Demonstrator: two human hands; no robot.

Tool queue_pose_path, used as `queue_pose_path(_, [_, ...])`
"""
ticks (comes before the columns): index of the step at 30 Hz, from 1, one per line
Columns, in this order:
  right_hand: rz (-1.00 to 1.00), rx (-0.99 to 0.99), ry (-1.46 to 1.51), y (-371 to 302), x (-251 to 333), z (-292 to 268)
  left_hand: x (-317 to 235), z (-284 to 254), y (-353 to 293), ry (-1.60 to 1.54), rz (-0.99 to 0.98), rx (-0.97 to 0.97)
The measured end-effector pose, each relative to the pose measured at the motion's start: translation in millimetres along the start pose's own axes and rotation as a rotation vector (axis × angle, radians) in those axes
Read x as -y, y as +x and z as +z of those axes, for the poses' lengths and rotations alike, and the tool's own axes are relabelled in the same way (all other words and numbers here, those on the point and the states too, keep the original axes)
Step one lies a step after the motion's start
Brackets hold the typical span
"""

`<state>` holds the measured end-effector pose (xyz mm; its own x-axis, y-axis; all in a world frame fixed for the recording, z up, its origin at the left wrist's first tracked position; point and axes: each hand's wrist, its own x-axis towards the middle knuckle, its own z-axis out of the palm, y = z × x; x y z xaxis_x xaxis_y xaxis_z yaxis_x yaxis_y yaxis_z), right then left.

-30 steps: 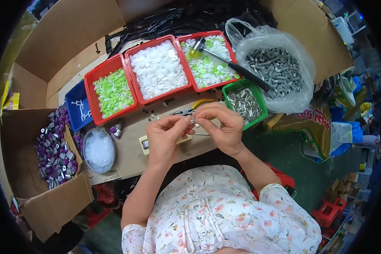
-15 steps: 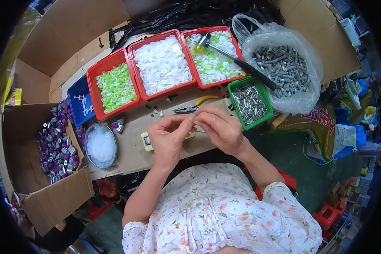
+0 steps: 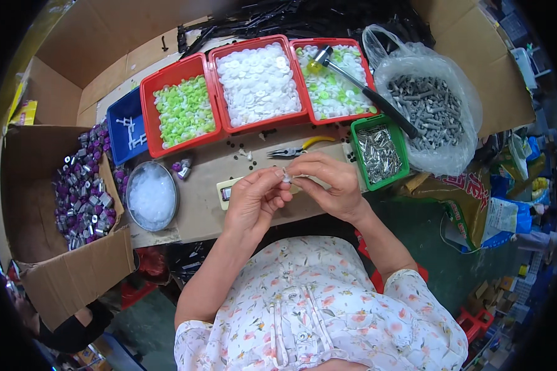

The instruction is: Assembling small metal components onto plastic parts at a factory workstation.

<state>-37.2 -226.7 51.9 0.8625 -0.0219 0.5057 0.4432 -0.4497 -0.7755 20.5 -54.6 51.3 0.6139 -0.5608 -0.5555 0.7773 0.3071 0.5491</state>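
My left hand (image 3: 252, 199) and my right hand (image 3: 333, 185) meet over the near part of the work surface, fingertips pinched together. Between them shows a small whitish piece (image 3: 286, 178), too small to name exactly; fingers of both hands touch it. Partly behind my left hand lies a pale yellow block (image 3: 223, 196) with a dark window. Just beyond my hands are pliers (image 3: 309, 146) with a yellow handle, and some small white bits (image 3: 246, 154) and dark discs lie near them.
Red trays hold green-and-white caps (image 3: 185, 111), white discs (image 3: 257, 80) and mixed caps (image 3: 337, 93). A hammer (image 3: 371, 96) lies across the right one. Right are a green tray of metal pins (image 3: 377, 151) and a bag of grey plugs (image 3: 430, 108); left, a bowl (image 3: 151, 198) and a box of purple-and-silver parts (image 3: 83, 191).
The whole view has shifted, so the trays appear higher and further right. My fingers have turned, and the small whitish piece between them now shows more clearly.
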Motion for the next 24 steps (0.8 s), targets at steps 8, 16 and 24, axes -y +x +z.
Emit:
queue_pose_path(8, [-0.058,-0.058,-0.041,0.3,-2.6,8.6,3.0,4.9,-14.4,0.012,0.12,-0.004])
queue_pose_path(16, [-0.051,-0.116,-0.045,-0.2,1.0,14.9,11.3,1.7,-15.5,0.379,0.517,0.051])
queue_pose_path(24, [-0.099,-0.025,-0.087,1.3,5.8,13.8,2.7,-13.6,-13.9,0.761,0.73,0.053])
